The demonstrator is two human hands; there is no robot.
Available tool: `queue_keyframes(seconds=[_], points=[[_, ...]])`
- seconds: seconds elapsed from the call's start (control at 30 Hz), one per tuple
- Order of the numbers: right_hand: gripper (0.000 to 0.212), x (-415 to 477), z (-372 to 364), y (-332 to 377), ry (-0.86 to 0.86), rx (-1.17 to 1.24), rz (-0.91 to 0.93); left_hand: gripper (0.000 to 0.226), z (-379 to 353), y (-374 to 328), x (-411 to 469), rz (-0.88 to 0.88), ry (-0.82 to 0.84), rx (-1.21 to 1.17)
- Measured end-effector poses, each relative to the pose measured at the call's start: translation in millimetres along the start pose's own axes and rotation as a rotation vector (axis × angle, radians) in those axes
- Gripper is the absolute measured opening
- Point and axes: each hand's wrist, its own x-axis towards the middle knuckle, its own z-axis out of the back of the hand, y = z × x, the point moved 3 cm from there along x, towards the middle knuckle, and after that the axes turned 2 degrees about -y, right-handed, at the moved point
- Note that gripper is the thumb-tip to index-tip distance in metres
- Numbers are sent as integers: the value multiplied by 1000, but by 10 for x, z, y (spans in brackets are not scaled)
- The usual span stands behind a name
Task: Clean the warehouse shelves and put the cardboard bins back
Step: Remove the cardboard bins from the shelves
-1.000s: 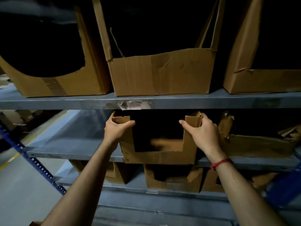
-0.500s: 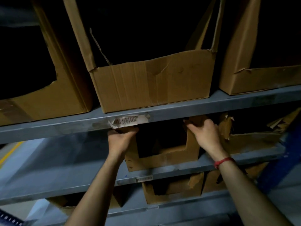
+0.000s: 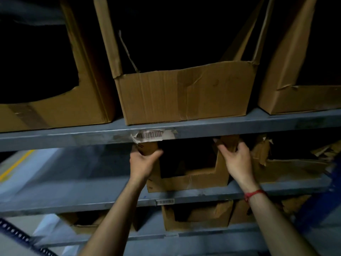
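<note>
- Two hands on one bin: left hand [image 3: 142, 163] wraps the bin's [image 3: 190, 180] left front corner post, thumb across the inner face and fingers curled round the outside.
- Right hand [image 3: 238, 161], with a red band [image 3: 253, 194] on its wrist, is curled over the top of the right corner post, pinching the cardboard.
- Bin sits on the middle shelf [image 3: 73, 200], base flat and front face just behind the shelf lip. Its corner tops are tucked under the upper shelf [image 3: 239, 124].
- Change: a second ago the bin's front overhung the lip and its corners stood clear of the upper shelf. It has since slid inward, with both grips unchanged.
- Meaning: this bin looks nearly home, probably needing only a last nudge and release.
- Torn bin [image 3: 287, 170] just right of it touches or nearly touches; can't tell which.
- Shelf space left of the bin holds no bin, so likely more to put back.
- Torn barcode label [image 3: 150, 134] on the upper shelf now sits right above the left hand; earlier it was higher off it.
- Big box [image 3: 184, 97] above fills more of the view than before.
</note>
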Motion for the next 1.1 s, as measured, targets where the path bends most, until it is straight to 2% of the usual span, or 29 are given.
queue_keyframes(seconds=[0.1,0.17,0.27,0.3,0.4,0.53,0.63,0.73,0.9,1.1], points=[[27,-32,-23,-69,-15,17,0,32,-42,-18,-82,-13,17,-19],[31,-45,-22,-74,-31,16,9,32,-67,-32,-152,-36,-3,-46],[35,-78,-19,-92,0,47,-17,50,-56,71,-235,-43,-4,-48],[43,-113,-25,-110,29,41,-36,60,-46,147,-268,-39,20,-32],[88,-318,-70,-287,88,-77,-101,75,4,436,-450,-18,82,-18],[101,-728,-145,-481,111,-90,-96,94,61,853,-752,84,101,-61],[106,-1020,-262,-615,128,-58,-55,104,102,1020,-1001,140,56,-64],[105,-1277,-428,-757,179,-41,-19,101,182,1173,-1255,173,-2,-88],[89,-1653,-745,-906,384,13,27,90,551,1522,-1709,223,-156,-6],[81,-2173,-1204,-908,648,14,22,78,1244,1744,-2287,329,-327,40]])
